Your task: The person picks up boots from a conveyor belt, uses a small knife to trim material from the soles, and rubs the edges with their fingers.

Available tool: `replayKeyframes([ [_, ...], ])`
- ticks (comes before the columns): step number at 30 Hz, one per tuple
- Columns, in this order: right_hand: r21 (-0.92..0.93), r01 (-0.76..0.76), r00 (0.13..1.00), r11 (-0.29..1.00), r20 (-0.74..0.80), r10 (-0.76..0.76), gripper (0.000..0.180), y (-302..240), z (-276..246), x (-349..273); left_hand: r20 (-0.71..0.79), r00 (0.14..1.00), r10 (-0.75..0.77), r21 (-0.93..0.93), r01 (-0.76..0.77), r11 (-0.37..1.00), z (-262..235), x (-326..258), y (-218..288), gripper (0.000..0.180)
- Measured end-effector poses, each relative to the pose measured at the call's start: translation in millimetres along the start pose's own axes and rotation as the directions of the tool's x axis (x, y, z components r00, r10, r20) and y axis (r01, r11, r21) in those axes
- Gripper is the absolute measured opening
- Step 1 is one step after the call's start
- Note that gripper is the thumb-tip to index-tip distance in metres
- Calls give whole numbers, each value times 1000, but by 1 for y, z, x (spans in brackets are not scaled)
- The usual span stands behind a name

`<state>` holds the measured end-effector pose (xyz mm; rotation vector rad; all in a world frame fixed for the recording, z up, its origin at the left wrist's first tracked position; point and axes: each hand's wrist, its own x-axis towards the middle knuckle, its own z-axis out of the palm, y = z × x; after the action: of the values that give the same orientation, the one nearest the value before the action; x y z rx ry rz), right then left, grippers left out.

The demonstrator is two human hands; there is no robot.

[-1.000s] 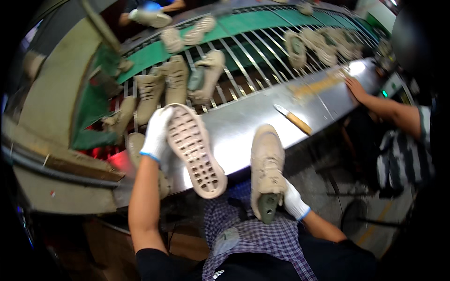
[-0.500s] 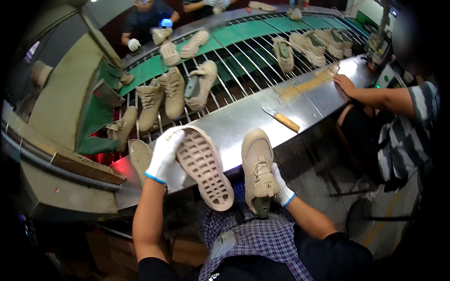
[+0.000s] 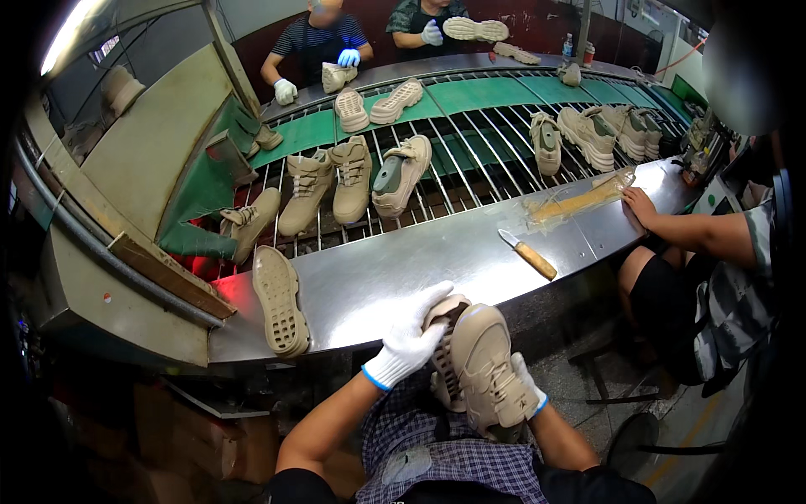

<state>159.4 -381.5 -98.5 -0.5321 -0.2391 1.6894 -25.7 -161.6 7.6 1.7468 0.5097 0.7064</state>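
Note:
My left hand (image 3: 409, 340), in a white knit glove with a blue cuff, is closed on the toe end of a beige rubber sole (image 3: 443, 370). Its gridded face shows in part, while the rest lies behind the shoe upper. My right hand (image 3: 527, 385), gloved likewise, grips the side of that beige lace-up shoe upper (image 3: 485, 361), its toe pointing away from me. Sole and upper overlap above my checked apron (image 3: 453, 470); whether they touch I cannot tell. Beyond them on the metal bench lies a wooden-handled knife (image 3: 529, 255). Another sole (image 3: 281, 302) rests at the bench's left end.
Behind the metal bench (image 3: 369, 273) runs a rack of metal rods with several beige shoes (image 3: 351, 178) and a green belt (image 3: 470, 97). On the right a co-worker's hand (image 3: 640, 206) rests by tan tape (image 3: 579, 202). Two people work across the rack.
The sole has moved right, from beside the upper to partly behind it, and turned so less of its grid shows. My left hand went with it. The upper moved slightly right and nearer.

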Motion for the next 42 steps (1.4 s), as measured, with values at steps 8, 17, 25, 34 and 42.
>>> replayKeyframes([
  [8,-136,-101,995,986,-2,102,106,17,-1,-5,268,946,180,-47,-174,984,-25,0,13,83],
  [17,-167,-155,987,974,13,159,104,19,-1,1,296,922,249,196,-313,929,-22,0,41,104],
  [25,-183,-158,987,970,3,161,102,17,1,4,263,931,252,195,-307,931,-26,-1,37,97],
  [34,-191,-146,989,971,-13,146,99,21,5,7,293,925,243,146,-294,945,-28,2,34,94],
  [42,-312,-65,998,948,-16,63,95,7,23,6,321,937,135,156,-193,969,-32,-1,41,93],
])
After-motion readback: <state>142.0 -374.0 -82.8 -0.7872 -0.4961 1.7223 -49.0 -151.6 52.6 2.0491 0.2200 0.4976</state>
